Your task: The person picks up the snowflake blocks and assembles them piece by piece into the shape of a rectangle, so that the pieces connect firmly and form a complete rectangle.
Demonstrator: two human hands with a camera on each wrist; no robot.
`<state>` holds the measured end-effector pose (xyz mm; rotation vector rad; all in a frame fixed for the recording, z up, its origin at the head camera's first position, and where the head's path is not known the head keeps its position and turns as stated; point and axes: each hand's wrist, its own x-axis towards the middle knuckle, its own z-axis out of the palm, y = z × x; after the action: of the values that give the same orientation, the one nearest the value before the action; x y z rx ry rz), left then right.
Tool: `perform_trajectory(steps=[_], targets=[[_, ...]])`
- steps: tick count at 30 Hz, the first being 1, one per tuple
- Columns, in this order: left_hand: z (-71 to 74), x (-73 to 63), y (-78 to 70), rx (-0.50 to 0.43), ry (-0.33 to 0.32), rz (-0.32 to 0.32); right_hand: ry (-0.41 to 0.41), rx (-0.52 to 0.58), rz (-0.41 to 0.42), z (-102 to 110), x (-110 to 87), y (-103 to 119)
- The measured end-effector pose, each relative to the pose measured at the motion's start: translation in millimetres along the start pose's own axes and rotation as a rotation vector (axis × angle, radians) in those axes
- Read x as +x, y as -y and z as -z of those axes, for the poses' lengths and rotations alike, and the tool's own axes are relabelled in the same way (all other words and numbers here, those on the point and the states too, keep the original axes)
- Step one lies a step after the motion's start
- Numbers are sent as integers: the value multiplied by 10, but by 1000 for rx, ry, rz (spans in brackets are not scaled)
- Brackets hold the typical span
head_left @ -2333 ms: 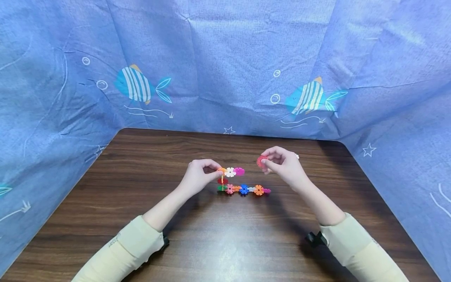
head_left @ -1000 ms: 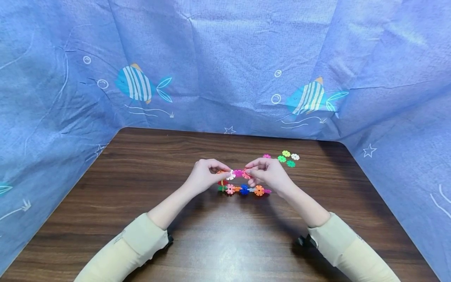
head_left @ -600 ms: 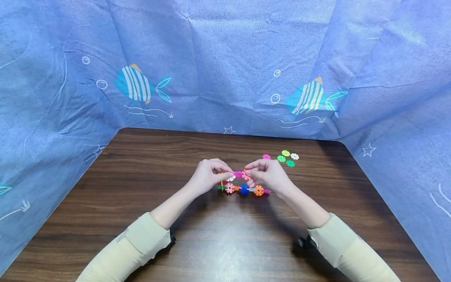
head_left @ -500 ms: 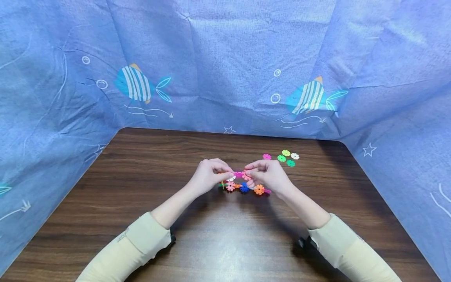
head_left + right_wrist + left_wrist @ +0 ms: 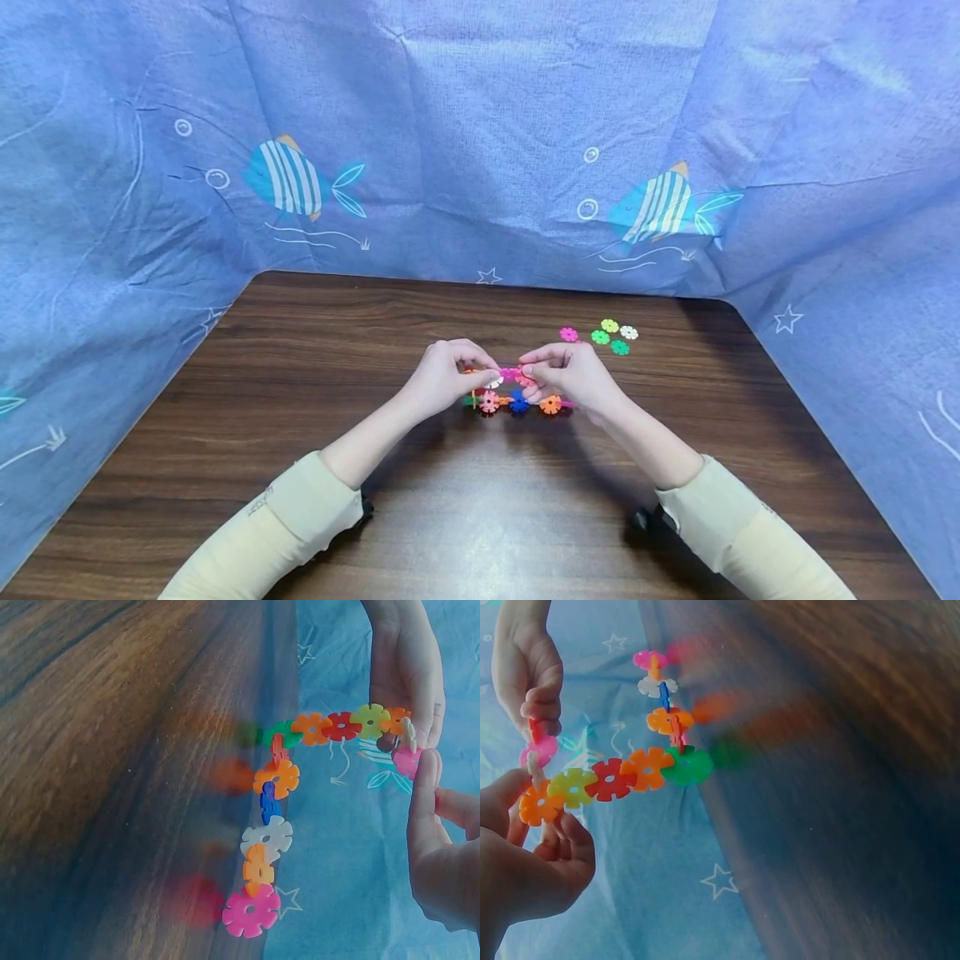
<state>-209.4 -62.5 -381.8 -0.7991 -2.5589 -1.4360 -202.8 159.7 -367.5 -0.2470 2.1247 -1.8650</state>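
A chain of plastic snowflake discs is bent into a C in the head view, its lower row including a blue disc [image 5: 518, 403] and an orange disc [image 5: 551, 405]. My left hand [image 5: 444, 379] pinches the white disc [image 5: 495, 382] in the upper row. My right hand [image 5: 577, 379] pinches a coral-red disc [image 5: 525, 377] against the magenta disc [image 5: 509, 374] at that row's end. Yellow, red and orange discs join the rows, with a green disc [image 5: 688, 766] at the corner in the left wrist view. A magenta disc [image 5: 251, 910] ends the lower row.
Several loose discs lie behind my right hand on the brown wooden table [image 5: 337, 333]: a magenta disc [image 5: 569, 334], a yellow disc [image 5: 610, 326], a white disc [image 5: 628, 332] and green discs [image 5: 619, 347]. A blue fish-print cloth [image 5: 480, 150] hangs around the table's back and sides.
My right hand has brought the coral-red disc left to the chain's magenta end, uncovering the loose discs. My left hand has shifted right from the orange disc to the white one.
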Motion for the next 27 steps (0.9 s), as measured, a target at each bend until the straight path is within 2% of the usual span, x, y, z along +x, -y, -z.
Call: perform_trajectory(steps=[7, 14, 19, 27], targets=[[2, -2, -17, -45, 20, 0, 40, 64, -12, 6, -13, -17], [2, 0, -22, -39, 28, -1, 54, 45, 3, 43, -26, -39], [25, -9, -44, -59, 31, 2, 49, -70, 65, 139, -71, -33], [40, -23, -42, -63, 41, 13, 7, -357, 170, 416, -105, -37]])
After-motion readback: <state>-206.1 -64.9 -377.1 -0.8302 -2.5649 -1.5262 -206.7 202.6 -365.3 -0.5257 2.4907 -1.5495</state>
